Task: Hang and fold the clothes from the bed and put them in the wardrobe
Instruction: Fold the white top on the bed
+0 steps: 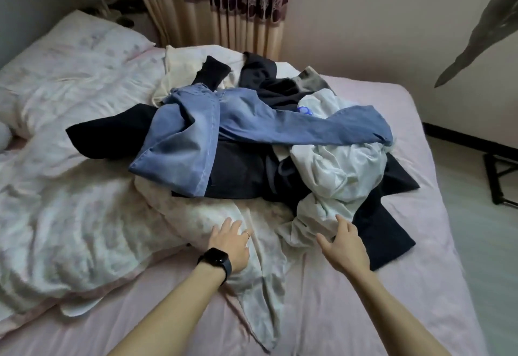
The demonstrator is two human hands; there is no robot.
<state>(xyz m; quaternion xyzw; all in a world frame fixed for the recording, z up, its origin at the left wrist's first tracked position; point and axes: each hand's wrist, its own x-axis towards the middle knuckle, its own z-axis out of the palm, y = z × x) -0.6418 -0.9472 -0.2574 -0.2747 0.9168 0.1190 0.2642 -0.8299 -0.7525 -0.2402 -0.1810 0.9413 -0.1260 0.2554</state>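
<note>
Two hands sit at the near edge of the clothes pile, neither closed on anything.

Head view (only view). Jeans [196, 131] lie across the top of the pile on bed [350, 313]; all positions ref. jeans.
- Dark tops [238, 173]: under jeans, spreading out both sides.
- White shirt [336, 165]: right of jeans, bunched, one jeans leg draped over it.
- Cream garment [179, 75]: behind jeans.
- Pale cloth [263, 285]: in front of jeans, trailing toward the person.
- Quilt [70, 201]: left of jeans, partly under the pile.
- L hand [229, 243]: fingers straight, flat on pale cloth in front of jeans; released.
- R hand [343, 246]: fingers spread, tips touching the shirt's near edge, front-right of jeans; no grasp yet.
- Wardrobe not in view; no hanger seen.

Status (est.): start of task, nothing sorted.

Risks (est.):
1. Shirt is pinned by the jeans leg and tangled w/ dark tops. Pulling it prob. drags jeans and tops along, poss. off the bed edge right of jeans.
2. Pale cloth and quilt look alike, so L hand may gather quilt w/ it.
3. A one-handed lift could topple the pile; other hand should hold the rest down.
</note>
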